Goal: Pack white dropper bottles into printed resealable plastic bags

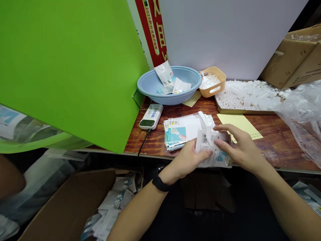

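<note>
My left hand (187,157) wears a dark wristband and grips the left side of a small clear plastic packet (205,142), with its thumb lying across the front. Printed text, a barcode and a patch of teal show on the packet. My right hand (237,144) is closed at the packet's right side, thumb and fingers bent over it. What lies under those fingertips is partly hidden. Behind my left hand, a stack of similar flat packets (178,132) with teal pictures lies on the wooden table (281,140).
A blue basin (150,90) holds a few packets. Beside it are an orange basket (220,80) and a tray (240,109) of small white pieces. Yellow sheets (238,124), a white device (151,115) with a cable, a green panel (75,67) and a carton (291,60) surround the workspace.
</note>
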`<state>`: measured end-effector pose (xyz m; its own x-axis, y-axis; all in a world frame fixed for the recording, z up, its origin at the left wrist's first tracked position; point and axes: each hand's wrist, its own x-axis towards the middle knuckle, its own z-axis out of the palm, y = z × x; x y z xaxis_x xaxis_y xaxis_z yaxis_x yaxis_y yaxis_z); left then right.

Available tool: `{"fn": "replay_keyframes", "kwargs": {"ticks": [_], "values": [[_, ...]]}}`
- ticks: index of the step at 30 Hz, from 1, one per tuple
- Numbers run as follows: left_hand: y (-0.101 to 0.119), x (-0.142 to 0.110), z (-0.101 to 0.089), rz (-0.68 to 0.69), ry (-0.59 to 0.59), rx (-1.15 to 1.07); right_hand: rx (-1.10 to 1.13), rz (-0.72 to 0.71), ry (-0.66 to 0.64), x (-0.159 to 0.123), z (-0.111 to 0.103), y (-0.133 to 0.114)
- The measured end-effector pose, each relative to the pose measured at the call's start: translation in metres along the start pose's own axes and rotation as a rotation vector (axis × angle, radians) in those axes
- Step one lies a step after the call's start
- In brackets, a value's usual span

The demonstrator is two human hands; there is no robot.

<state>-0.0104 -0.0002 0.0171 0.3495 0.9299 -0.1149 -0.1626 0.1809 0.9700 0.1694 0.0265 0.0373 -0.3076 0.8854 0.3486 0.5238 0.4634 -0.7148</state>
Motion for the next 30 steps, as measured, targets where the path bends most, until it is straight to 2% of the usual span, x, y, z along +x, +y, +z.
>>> {"fn": "replay_keyframes", "kwargs": {"ticks": [2, 4, 9, 17, 24, 30], "values": [[0.0, 0.0, 0.0, 0.006, 0.016, -0.108, -0.078, -0.015, 0.014, -0.001, 0.0, 0.001], [-0.001, 0.001, 0.0, 0.0, 0.038, -0.14, -0.093, -0.001, -0.026, -0.001, 0.0, 0.002], [-0.004, 0.003, 0.0, -0.002, 0.083, -0.067, -0.038, 0.041, -0.095, 0.001, 0.0, 0.003], [-0.004, 0.001, -0.002, 0.022, 0.071, 0.008, 0.104, 0.067, -0.184, 0.003, -0.005, 0.006], [-0.002, -0.001, -0.002, 0.001, 0.034, 0.008, 0.145, 0.008, -0.244, 0.004, -0.013, 0.007], [-0.002, -0.001, -0.005, 0.028, -0.013, 0.111, 0.096, 0.091, -0.161, 0.003, -0.007, 0.004]]}}
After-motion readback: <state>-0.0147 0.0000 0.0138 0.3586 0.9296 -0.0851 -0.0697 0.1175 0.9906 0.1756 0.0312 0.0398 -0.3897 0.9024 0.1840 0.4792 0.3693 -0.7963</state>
